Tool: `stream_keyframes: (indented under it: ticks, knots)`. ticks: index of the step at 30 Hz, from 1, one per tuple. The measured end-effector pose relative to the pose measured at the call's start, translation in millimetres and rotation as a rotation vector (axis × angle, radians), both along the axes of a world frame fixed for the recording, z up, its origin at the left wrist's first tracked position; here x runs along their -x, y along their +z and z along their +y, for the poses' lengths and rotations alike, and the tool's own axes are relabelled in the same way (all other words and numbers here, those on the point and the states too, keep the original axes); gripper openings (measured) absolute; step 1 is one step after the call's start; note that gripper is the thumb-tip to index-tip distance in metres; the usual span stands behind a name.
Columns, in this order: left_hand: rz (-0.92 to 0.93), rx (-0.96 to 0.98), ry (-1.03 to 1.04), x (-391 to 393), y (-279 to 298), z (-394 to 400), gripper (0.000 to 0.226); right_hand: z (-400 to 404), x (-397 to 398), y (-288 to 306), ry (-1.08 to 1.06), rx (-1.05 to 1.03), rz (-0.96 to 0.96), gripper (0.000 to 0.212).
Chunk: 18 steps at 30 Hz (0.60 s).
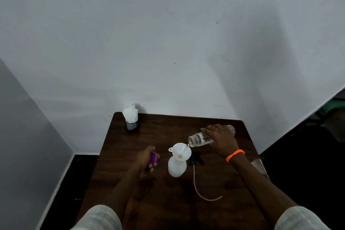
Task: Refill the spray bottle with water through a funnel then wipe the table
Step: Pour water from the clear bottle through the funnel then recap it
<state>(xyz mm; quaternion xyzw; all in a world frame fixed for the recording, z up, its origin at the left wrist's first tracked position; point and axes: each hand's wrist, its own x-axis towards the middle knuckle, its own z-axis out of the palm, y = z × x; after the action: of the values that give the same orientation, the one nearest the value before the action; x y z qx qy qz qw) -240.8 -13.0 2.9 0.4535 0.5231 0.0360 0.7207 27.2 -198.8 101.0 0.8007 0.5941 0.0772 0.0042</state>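
Spray bottle (177,167), white and translucent, upright near the middle of the dark wooden table (168,201), its head removed. White funnel (180,151) seated in the bottle's neck, with a small tab on its left rim. Clear water bottle (202,138) tipped almost level above and to the right of the funnel, its open mouth at the funnel's right rim and a thin stream of water running into the bowl. Right hand (220,139) wrapped over the water bottle from above, fingers curled round its body; orange thread bands (234,155) on the wrist. Left hand (147,158) left of the spray bottle and apart from it, fingers closed round a small purple cap (153,158). Black sprayer head (195,158) lying on the table just right of the spray bottle, its pale dip tube (200,190) curving toward the near edge. Black holder of white paper napkins (131,120) at the far left corner of the table, against the white wall (168,43).
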Motion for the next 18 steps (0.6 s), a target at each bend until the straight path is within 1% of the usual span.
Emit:
stream_keyframes:
  ticks: [3,6,10,12,14,16,18]
  knots:
    - [-0.029,0.017,0.024,-0.5,1.5,0.9,0.049,0.7,0.1,-0.9,-0.001,-0.005,-0.005,0.063]
    - [0.011,-0.011,0.02,-1.6,2.2,2.5,0.045,1.8,1.4,-1.7,-0.001,-0.005,-0.009,0.062]
    - [0.07,-0.096,-0.003,-3.9,-5.7,6.4,0.046,2.9,1.3,-7.0,-0.004,-0.016,-0.004,0.062]
    - [0.087,-0.168,-0.034,-4.2,-7.2,7.5,0.04,2.7,0.8,-9.6,-0.008,-0.019,-0.002,0.062]
    - [0.06,-0.224,-0.07,-4.6,-3.0,6.0,0.036,3.2,0.9,-11.8,-0.014,-0.008,0.001,0.062]
    - [0.043,-0.238,-0.057,-5.9,0.4,6.1,0.044,4.0,1.1,-14.5,-0.019,-0.007,0.003,0.062]
    - [0.052,-0.255,-0.006,-8.9,4.7,8.0,0.058,4.1,3.0,-16.0,-0.03,-0.012,0.023,0.061]
